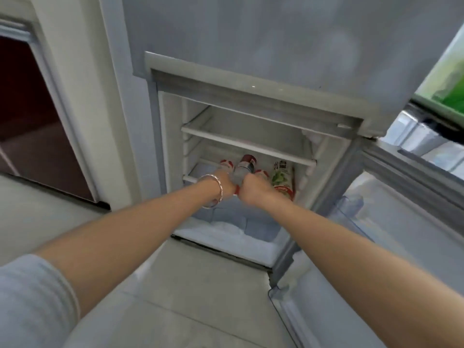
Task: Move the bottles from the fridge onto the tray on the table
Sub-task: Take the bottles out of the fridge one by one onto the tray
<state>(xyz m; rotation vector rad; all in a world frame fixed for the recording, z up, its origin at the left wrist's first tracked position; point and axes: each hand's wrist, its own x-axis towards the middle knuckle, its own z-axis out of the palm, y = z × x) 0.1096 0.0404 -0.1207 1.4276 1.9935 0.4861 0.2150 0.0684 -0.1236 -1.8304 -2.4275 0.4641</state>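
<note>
The fridge's (251, 46) lower compartment stands open. On its lower shelf (193, 179) stand several bottles. My left hand (227, 185), a bangle on its wrist, is closed around a red-and-white bottle (227, 165). My right hand (254, 189) is closed around another red-and-white bottle (262, 174). Between and behind them stands a bottle with a dark red cap (247, 164). A green-labelled bottle (282, 179) stands to the right of my right hand, untouched. The tray and table are out of view.
The upper shelf (246, 144) holds nothing. The open fridge door (376, 234) swings out at the right, with door bins. A frosted drawer (226, 229) sits below the bottles. A dark cabinet (30, 121) stands at the left. Tiled floor lies below.
</note>
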